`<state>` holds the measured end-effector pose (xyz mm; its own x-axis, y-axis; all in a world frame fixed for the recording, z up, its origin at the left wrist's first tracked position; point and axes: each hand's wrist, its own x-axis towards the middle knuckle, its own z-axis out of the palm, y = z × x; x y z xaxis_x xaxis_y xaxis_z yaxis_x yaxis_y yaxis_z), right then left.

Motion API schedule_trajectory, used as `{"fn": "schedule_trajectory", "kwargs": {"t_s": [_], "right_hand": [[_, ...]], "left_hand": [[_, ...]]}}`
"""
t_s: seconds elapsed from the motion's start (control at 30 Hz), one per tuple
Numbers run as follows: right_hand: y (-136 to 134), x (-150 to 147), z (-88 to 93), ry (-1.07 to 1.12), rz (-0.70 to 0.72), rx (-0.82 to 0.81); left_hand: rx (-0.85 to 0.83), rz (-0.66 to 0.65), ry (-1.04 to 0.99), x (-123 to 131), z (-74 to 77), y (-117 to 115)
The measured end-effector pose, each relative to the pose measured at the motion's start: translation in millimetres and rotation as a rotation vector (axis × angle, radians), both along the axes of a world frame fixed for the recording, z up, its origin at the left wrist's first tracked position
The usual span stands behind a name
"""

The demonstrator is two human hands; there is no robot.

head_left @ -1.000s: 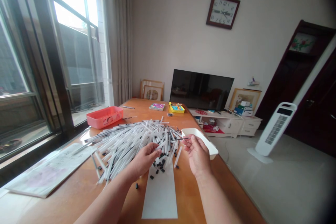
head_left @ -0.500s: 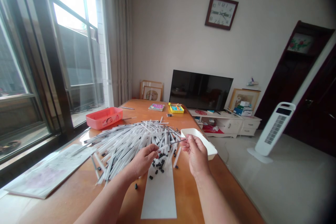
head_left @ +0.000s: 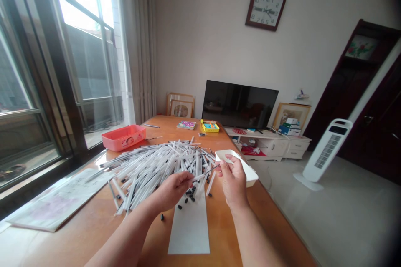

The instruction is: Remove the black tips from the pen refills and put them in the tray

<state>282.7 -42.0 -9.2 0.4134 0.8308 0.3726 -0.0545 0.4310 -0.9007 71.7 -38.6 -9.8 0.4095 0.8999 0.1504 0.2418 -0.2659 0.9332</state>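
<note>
Slim dark rod with a translucent white sleeve: one, suspended between the two hands above the near right edge of the pile, slanting up to the right. Left hand: thumb and fingertips closed on the rod's sleeved lower end. Right hand: thumb and index finger pinch the dark upper end, remaining fingers loosely curled beside the open-topped white plastic tray; whether they touch it cannot be told.

Counts on the brown wooden table: one broad pile of translucent white and dark thin tubes, overlapping and too many to count; at least seven small black cylindrical caps, one of them lying apart on the bare wood near the left forearm; one long white sheet extending toward the viewer from beneath the pile's near edge; one white tray; one salmon-red plastic box beyond the pile at left; one yellow box and one colourful booklet toward the far end; one pale flat pad at left.

Differences from half a second earlier: the rod stands at a steeper slant, and the hands are slightly closer together. The right index finger is more raised. Pile, tray and red box keep their places on the table.
</note>
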Motion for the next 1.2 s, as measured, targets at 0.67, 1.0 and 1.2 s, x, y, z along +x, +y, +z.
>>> {"fn": "schedule_trajectory", "kwargs": {"t_s": [0.67, 1.0, 1.2], "right_hand": [[-6, -16, -19.9, -0.678, 0.251, -0.231], [-20, -31, -22.7, -1.072, 0.297, -0.294], [-15, -32, -27.7, -0.986, 0.347, -0.257]], "left_hand": [[-0.149, 0.078, -0.242, -5, -6.2, 16], [-0.299, 0.120, -0.503, -8, -5.7, 18], [-0.391, 0.074, -0.607, -11, -2.6, 17]]}}
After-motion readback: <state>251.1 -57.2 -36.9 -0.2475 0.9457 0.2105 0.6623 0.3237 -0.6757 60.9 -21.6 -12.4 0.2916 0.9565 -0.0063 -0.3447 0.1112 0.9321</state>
